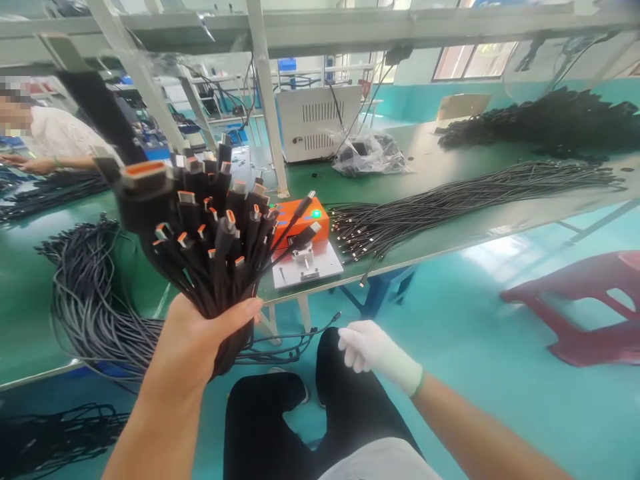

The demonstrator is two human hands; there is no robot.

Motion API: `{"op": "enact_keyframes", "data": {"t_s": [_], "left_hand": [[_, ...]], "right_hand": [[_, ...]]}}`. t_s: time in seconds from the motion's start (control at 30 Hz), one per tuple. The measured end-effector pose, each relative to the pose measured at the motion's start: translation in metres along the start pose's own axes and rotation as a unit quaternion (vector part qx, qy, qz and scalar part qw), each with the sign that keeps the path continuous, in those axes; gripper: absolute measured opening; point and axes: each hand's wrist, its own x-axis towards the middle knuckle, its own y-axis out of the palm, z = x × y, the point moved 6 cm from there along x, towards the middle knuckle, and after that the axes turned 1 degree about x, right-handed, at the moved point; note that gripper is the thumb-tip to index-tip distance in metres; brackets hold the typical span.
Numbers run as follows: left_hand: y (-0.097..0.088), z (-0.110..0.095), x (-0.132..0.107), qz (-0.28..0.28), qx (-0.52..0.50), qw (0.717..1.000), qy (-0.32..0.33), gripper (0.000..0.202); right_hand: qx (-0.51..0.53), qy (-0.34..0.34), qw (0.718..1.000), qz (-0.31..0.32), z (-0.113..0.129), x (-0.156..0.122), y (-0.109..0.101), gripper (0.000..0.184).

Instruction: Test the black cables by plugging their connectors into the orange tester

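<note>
My bare left hand [195, 333] is closed round a thick bundle of black USB cables [220, 267], their plugs pointing up. Several plugs show orange inside; the nearest are large and blurred. My right hand [367, 347], in a white glove, hovers by my right knee with its fingers curled in, and no object shows in it. One loose cable end [336, 317] reaches close to its fingertips. Beyond the bundle, an orange box [320, 225] with a lit green light stands at the bench edge, behind a metal plate [327, 265] with a small fixture.
More cables [440, 203] lie along the green bench [305, 175] to the right, with a dark heap [545, 123] behind. Grey cables [90, 293] drape over the left side. A red stool [590, 300] stands at right. Another person [60, 133] works at far left.
</note>
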Motion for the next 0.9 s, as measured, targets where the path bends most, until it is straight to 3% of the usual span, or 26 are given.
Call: {"op": "enact_keyframes", "data": {"t_s": [0.17,0.33,0.43,0.53,0.6,0.67,0.73,0.8,0.9], "left_hand": [[0.001,-0.004,-0.001,-0.003,0.011,1.0,0.013,0.012],[0.001,-0.005,-0.002,0.0,0.008,1.0,0.024,0.012],[0.0,-0.003,0.0,0.01,0.004,1.0,0.026,0.015],[-0.001,0.001,0.002,0.02,0.006,1.0,0.017,0.016],[0.0,0.002,0.002,0.029,0.009,0.999,0.013,0.017],[0.001,0.002,0.002,0.031,0.007,0.999,0.01,0.015],[0.002,0.002,0.002,0.028,0.003,1.0,0.004,0.016],[0.001,0.003,0.001,0.02,-0.002,1.0,-0.001,0.02],[0.002,0.005,0.0,0.023,0.002,1.0,-0.003,0.014]], "right_hand": [[0.127,0.116,0.984,0.042,-0.047,0.046,0.04,0.052],[0.219,0.161,0.962,0.016,-0.058,0.084,0.06,0.033],[0.277,0.138,0.951,-0.02,-0.062,0.078,0.057,0.025],[0.332,0.081,0.938,-0.057,-0.062,0.05,0.046,0.017],[0.366,0.008,0.928,-0.071,-0.05,0.024,0.037,0.013],[0.387,-0.121,0.912,-0.057,-0.021,-0.003,0.028,0.019],[0.343,-0.214,0.914,-0.041,0.014,-0.027,0.024,0.026],[0.263,-0.248,0.931,-0.041,0.045,-0.04,0.024,0.031],[0.133,-0.242,0.961,-0.015,0.08,-0.038,0.031,0.03]]}}
